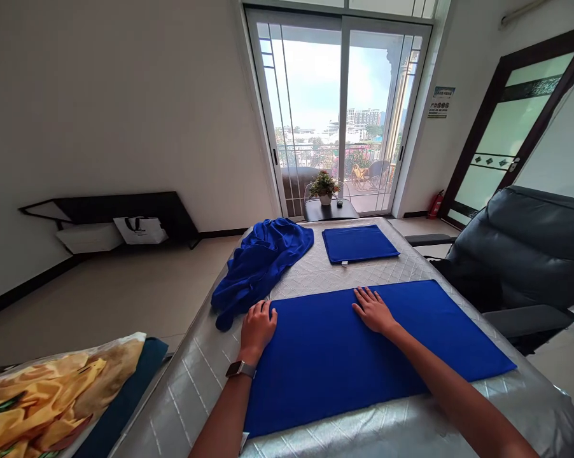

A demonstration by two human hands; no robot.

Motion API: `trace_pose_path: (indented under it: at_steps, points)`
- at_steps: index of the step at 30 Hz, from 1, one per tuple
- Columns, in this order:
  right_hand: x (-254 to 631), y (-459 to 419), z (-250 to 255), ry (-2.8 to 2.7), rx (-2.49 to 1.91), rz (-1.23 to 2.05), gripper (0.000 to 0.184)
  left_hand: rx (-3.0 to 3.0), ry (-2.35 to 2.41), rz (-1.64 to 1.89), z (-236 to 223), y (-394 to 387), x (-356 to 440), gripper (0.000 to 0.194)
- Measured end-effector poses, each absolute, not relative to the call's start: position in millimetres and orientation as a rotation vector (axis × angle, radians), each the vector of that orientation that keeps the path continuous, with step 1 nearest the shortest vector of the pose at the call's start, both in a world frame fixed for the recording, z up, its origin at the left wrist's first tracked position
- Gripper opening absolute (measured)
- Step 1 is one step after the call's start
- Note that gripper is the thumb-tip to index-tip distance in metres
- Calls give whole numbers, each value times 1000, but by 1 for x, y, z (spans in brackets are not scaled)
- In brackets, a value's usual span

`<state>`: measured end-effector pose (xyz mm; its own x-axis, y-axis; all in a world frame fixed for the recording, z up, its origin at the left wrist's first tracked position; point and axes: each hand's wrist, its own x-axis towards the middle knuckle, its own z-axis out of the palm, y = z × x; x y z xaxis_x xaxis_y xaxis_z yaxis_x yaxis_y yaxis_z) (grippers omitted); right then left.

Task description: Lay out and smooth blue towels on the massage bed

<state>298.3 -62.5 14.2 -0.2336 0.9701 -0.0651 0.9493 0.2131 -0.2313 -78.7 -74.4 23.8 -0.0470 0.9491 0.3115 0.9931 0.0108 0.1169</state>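
Observation:
A flat blue cloth (315, 369), folded into a long rectangle, lies across the silver quilted mattress (182, 394). My left hand (258, 327) rests palm down at its far left corner, fingers slightly bent over the edge. On the cloth's far side, near its middle, my right hand (373, 310) lies flat with the fingers spread. Beyond my left hand is a crumpled heap of blue fabric (272, 254). A neatly folded blue cloth (361, 243) with a small white tag sits farther back on the right.
A black recliner chair (545, 248) stands close along the right side. At lower left is yellow patterned bedding (53, 394). Past the mattress's far end, a small dark table (332, 210) holds a potted plant (324, 184) before the sliding glass door (306, 95).

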Motion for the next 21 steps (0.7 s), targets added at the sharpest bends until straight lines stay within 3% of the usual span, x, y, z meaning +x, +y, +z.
trace_pose_path:
  at_steps: [13,21]
  points:
    - [506,-47,-16,-1950,-2353,191,71,-2058,-2083,-480,18,-71,-82,43]
    - [533,-40,-37,-1868,-2430,62,71,-2051,-2092,-460,13,-67,-85,43]
